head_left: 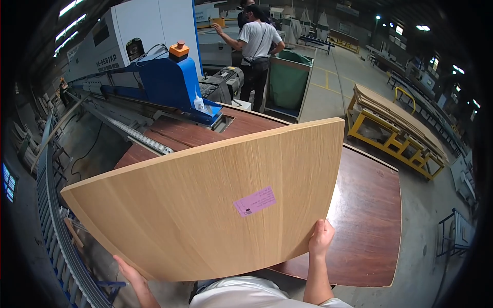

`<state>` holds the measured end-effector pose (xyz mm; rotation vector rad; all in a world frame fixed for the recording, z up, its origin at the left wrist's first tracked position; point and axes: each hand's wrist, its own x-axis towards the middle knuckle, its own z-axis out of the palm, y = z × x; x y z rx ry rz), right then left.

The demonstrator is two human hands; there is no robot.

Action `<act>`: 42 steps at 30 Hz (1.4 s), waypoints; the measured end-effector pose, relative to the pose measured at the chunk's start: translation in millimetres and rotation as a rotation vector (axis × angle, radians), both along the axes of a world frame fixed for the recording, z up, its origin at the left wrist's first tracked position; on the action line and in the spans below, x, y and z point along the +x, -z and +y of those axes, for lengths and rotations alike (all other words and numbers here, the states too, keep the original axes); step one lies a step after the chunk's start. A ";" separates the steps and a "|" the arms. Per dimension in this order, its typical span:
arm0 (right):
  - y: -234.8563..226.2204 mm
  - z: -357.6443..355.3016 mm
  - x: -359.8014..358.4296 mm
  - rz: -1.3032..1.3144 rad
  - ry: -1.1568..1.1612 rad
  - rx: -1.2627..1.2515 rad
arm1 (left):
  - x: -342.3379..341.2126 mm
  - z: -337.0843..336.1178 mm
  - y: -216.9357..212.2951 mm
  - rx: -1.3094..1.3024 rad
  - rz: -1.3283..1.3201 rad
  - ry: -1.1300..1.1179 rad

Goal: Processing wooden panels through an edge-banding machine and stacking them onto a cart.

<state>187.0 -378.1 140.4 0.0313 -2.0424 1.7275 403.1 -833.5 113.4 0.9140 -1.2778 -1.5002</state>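
A large light wood-grain panel (205,200) with a pink label (254,201) fills the middle of the view, held flat above a dark reddish-brown table (367,215). My left hand (128,272) grips the panel's near left edge from below. My right hand (321,237) holds its near right corner, thumb on top. The panel's far edge reaches toward the blue and white machine (154,72).
A roller conveyor (56,226) curves along the left. A person in a white shirt (257,46) stands at the back beside a green-lined bin (287,82). Stacked panels rest on a yellow rack (395,128) at the right, across bare concrete floor.
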 end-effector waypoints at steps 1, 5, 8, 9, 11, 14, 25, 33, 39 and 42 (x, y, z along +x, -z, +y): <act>2.7 1.1 -0.3 0.010 0.000 -0.014 | 0.1 -6.9 6.6 -0.010 0.013 -0.015; 1.5 2.0 -0.3 0.089 0.059 -0.077 | -15.1 -20.0 15.9 -0.042 0.021 0.052; 2.1 10.6 1.6 0.086 0.085 -0.090 | -34.9 -25.6 20.5 -0.028 0.078 0.132; 6.6 15.7 0.9 0.091 0.109 -0.092 | -43.8 -24.6 22.1 -0.031 0.082 0.155; 15.9 25.0 -0.2 0.124 0.141 -0.116 | -63.3 -16.2 19.8 0.002 0.075 0.228; 17.9 36.0 3.2 0.109 0.175 -0.140 | -96.7 -10.2 17.9 -0.006 0.108 0.289; 67.7 75.0 -4.7 0.132 0.367 -0.194 | -205.9 25.3 35.8 -0.025 0.016 0.497; 94.5 90.2 1.7 0.095 0.424 -0.182 | -220.1 37.0 58.2 -0.035 0.008 0.600; 96.9 88.9 -4.5 0.107 0.463 -0.144 | -225.7 24.0 73.6 -0.071 -0.010 0.595; 98.9 91.7 -6.3 0.113 0.467 -0.140 | -230.8 40.2 63.2 -0.018 -0.003 0.590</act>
